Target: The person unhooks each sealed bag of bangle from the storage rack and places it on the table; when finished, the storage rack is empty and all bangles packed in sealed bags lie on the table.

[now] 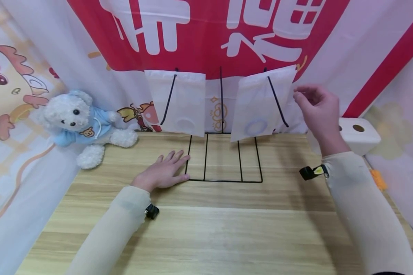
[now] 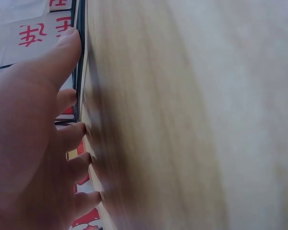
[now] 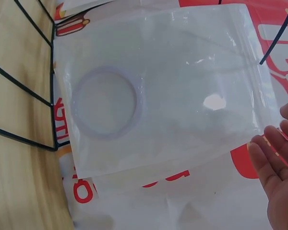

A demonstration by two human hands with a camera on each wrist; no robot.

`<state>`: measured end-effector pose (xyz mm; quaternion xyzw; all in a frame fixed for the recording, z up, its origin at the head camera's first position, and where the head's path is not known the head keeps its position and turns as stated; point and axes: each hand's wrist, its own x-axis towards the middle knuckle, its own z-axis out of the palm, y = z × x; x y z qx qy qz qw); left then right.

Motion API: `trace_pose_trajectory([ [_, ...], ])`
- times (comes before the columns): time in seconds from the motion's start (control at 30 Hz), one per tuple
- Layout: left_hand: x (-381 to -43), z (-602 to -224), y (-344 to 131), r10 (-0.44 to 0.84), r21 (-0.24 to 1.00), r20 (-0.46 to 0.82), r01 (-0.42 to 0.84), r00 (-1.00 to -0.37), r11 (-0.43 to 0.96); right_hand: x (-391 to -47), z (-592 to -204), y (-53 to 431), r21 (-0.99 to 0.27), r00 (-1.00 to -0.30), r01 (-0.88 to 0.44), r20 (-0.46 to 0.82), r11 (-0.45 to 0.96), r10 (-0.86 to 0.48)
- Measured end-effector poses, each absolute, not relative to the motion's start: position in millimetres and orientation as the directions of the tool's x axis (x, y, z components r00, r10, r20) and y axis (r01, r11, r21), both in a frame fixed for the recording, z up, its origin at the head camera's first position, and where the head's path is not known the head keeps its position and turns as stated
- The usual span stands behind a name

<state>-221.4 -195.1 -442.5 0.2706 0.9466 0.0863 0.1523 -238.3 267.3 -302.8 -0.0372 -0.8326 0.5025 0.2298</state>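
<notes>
A black wire display stand [image 1: 223, 181] rests on the table, its base flat and its hooks facing forward. From the right hook [image 1: 278, 101] hangs a translucent white bag [image 1: 251, 95] with a pale ring [image 3: 105, 138] showing in its lower part. A similar bag [image 1: 189, 95] hangs on the left hook, and the middle one has none. My left hand [image 1: 163, 171] lies with spread fingers on the table, thumb and fingertips at the base's left side. Raised at the right bag's outer edge, my right hand [image 1: 321, 109] has loosely bent fingers, with nothing seen between thumb and fingers [image 3: 264, 160].
A white plush bear [image 1: 67, 110] in a light blue top sits at the back left. Behind my right wrist stands a white box [image 1: 363, 131] with round holes. A printed red and white cloth [image 1: 206, 49] hangs behind the stand. Something orange [image 1: 378, 179] lies at the right edge.
</notes>
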Motion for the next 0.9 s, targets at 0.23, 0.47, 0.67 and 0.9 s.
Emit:
trace_pose_trajectory([
  [0.23,-221,-441,-195,0.538,0.249,-0.245,0.484,-0.806,0.839,-256,-295,264,-0.878,-0.889,-0.172,0.334,0.447,0.314],
  [0.47,-222,-441,-196,0.54,0.247,-0.246,0.487,-0.805,0.838,-269,-289,264,-0.931,-0.897,-0.118,0.25,0.346,0.365],
  [0.67,-222,-443,-196,0.543,0.248,-0.242,0.489,-0.804,0.836,-276,-290,265,-0.956,-0.907,-0.104,0.204,0.275,0.367],
  [0.9,-222,-443,-196,0.541,0.254,-0.245,0.486,-0.804,0.836,-279,-290,264,-0.966,-0.915,-0.119,0.196,0.229,0.353],
])
